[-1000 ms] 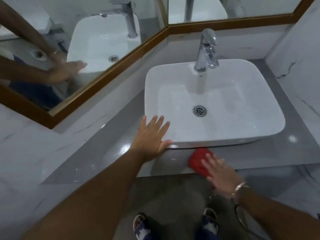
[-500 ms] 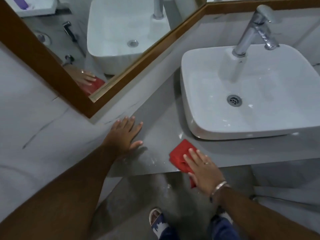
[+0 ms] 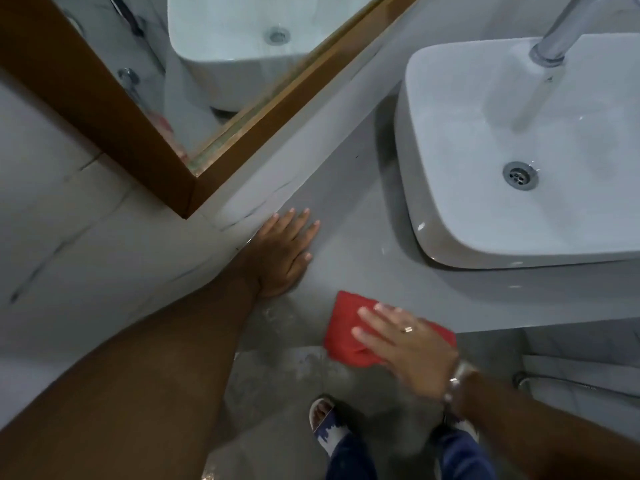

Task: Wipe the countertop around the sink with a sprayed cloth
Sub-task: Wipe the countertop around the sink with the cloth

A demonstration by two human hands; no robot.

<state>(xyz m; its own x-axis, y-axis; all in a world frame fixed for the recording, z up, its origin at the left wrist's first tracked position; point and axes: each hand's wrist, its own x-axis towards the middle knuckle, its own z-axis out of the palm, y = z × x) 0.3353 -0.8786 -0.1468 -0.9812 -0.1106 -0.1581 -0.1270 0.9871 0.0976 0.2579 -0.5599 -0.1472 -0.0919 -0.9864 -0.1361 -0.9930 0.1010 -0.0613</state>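
Wiping under way. Right hand [image 3: 412,344], fingers flat and spread, presses red cloth [image 3: 349,330] on counter [image 3: 349,244] front edge, left of sink [image 3: 519,154]. Left hand [image 3: 282,252] open, braced flat near wall. Strip beside sink apparently unwiped; other sides out of view.

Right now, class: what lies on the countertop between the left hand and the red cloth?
Nothing stands there. In the head view, only bare grey countertop, faintly smudged, separates the left hand from the red cloth under the right hand.
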